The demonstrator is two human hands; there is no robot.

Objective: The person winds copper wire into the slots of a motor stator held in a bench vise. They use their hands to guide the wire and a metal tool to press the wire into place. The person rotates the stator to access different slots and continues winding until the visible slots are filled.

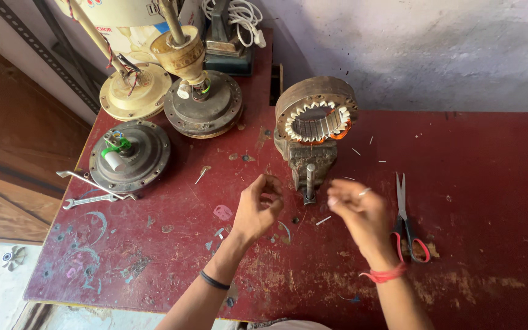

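Note:
A round motor stator (316, 111) with white slot liners and copper winding stands clamped in a small bench vise (306, 160) on the red table (478, 183). My left hand (256, 208) hovers in front of the vise, fingers curled with the tips pinched together; I cannot see anything in it. My right hand (357, 211) is blurred beside it and pinches a thin pale strip (364, 192) between its fingertips. A red thread band circles the right wrist, a dark band the left.
Red-handled scissors (406, 220) lie right of my right hand. Three fan motor housings (131, 154) (203, 109) (134, 91) stand at the back left, with spanners (91, 192) beside them. Small pale strips lie scattered around the vise. A white cable (239, 17) is at the wall.

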